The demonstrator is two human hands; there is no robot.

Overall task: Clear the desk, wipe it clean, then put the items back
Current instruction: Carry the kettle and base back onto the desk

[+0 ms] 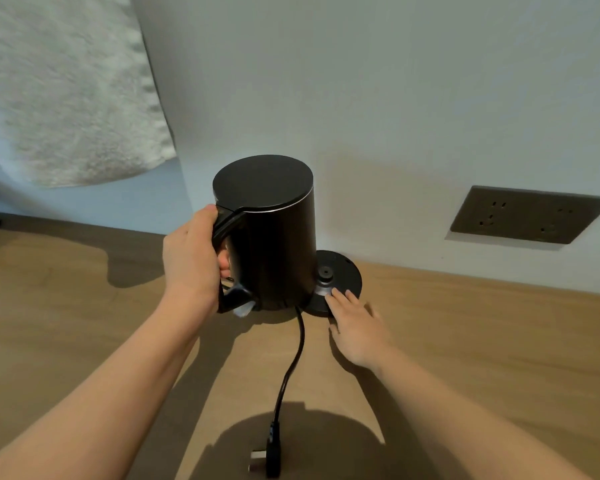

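A black electric kettle (271,233) stands upright near the wall on the wooden desk (482,341), shifted left off its round black base (340,271). My left hand (191,258) grips the kettle's handle. My right hand (357,323) lies flat with straight fingers, fingertips touching the front edge of the base. The base's black cord (293,362) runs toward me and ends in an unplugged plug (269,452) lying on the desk.
A dark double wall socket (527,214) sits on the white wall to the right, just above the desk. A white textured cloth or cushion (66,91) fills the upper left. Dark objects show at the far left edge.
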